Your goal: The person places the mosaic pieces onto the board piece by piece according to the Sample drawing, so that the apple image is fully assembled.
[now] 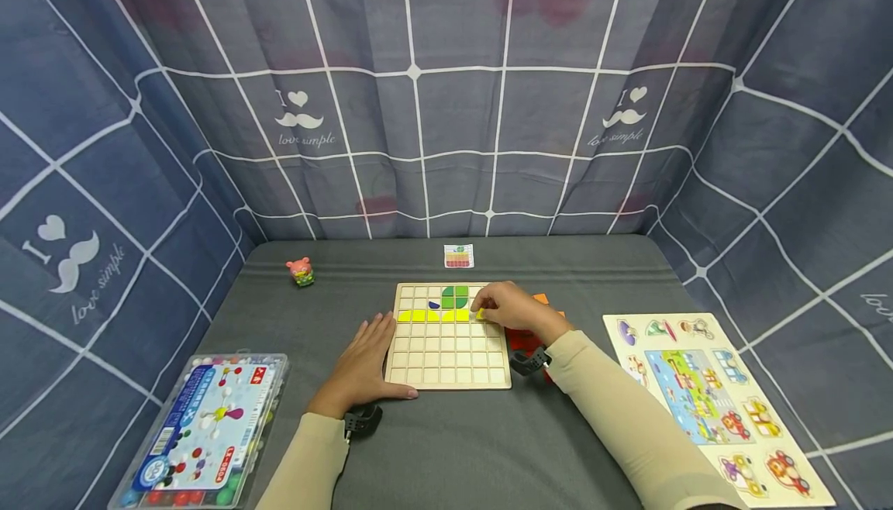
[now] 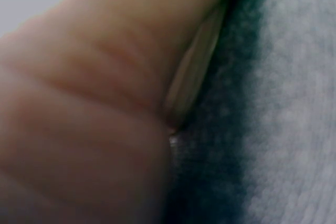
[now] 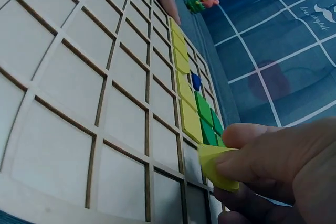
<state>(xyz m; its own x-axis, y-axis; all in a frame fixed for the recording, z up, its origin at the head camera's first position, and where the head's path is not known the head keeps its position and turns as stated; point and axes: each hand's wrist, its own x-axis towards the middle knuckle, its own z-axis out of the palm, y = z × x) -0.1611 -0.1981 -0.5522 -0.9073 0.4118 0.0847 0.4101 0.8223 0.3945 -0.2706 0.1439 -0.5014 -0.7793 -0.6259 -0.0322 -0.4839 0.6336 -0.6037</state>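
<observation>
Grid board (image 1: 449, 344) of pale matt wood, smooth matt yellow piece (image 3: 218, 167), clear plastic case (image 1: 279, 368) with a smooth printed label (image 1: 205, 426), table (image 1: 363, 270) draped in matt grey cloth (image 1: 460, 456), creased fabric curtain (image 1: 453, 118)

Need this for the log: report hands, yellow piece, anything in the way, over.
Right hand pinching yellow piece above grid board. Left hand against board's left edge. Bare cell beside laid yellow pieces; no obstruction seen.

Is a dark grey, cloth-covered table (image 1: 363, 270). Bears a wooden grid board (image 1: 446, 360) at the middle, a small card (image 1: 459, 256) behind it, a pink-and-green figurine (image 1: 301, 271) far left, a plastic box (image 1: 202, 425) near left, a picture puzzle (image 1: 759, 452) at right. Also carries orange-red pieces (image 1: 522, 342) beside the grid board, apparently several, partly hidden.
</observation>
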